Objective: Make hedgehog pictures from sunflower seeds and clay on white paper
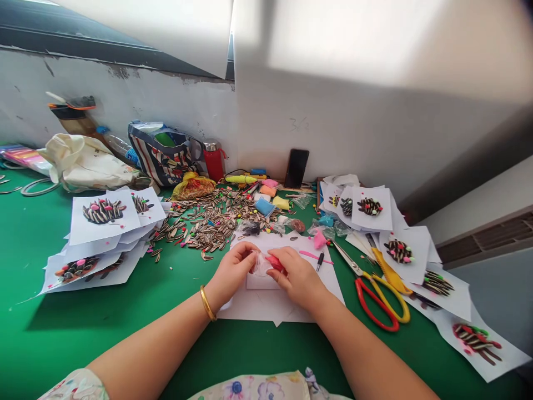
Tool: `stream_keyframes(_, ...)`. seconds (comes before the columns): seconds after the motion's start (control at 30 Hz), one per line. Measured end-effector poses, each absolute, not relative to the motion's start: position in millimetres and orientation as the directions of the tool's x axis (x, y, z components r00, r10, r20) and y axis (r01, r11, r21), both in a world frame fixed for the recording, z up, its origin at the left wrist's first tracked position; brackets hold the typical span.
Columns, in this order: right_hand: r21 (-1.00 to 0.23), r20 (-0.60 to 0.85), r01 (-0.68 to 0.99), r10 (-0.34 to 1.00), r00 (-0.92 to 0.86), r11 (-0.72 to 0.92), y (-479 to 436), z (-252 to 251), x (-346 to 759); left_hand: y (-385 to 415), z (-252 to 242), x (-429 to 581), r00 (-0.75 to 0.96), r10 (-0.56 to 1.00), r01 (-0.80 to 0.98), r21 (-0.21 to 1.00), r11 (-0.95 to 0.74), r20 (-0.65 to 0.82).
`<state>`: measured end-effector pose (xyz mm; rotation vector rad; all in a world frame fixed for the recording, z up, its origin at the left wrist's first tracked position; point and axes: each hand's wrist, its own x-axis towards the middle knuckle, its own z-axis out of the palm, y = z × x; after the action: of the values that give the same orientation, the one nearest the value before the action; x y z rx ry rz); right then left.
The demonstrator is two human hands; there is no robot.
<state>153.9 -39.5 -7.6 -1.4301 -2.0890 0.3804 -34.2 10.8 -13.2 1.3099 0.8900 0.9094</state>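
Note:
Over white sheets of paper (250, 306), both my hands are close together. Fingers of my left hand (236, 268) pinch a clear plastic bag (261, 264). My right hand (300, 276) is closed on a lump of red modelling clay (275, 263), held at the bag's right side. Whether the clay is partly inside the bag, I cannot tell. A black pen (320, 261) and a thin pink clay strip (310, 255) lie on the paper just right of my right hand. Pink clay (319, 239) sits at the paper's upper right.
Striped sunflower seeds (212, 222) spread behind my left hand. Scissors (370, 286) with red and yellow handles lie at right, beside a yellow cutter (387, 268). Seed-decorated cards stand piled at left (104, 214) and right (403, 253). A phone (297, 168) leans on the wall.

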Motion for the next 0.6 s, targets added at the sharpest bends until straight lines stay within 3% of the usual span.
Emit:
stream_keyframes(0.4, -0.606, 0.296, 0.706, 0.927, -0.228, 0.367, -36.3, -9.0, 156.7, 12.9, -15.9, -33.9, 0.371, 0.928, -0.069, 0.995, 0.069, -0.039)
stream_keyframes(0.6, -0.505, 0.32, 0.787, 0.924, -0.211, 0.354, -29.6, -4.7, 169.9, 14.3, -19.6, -33.4, 0.379, 0.925, -0.044, 0.998, 0.043, -0.024)
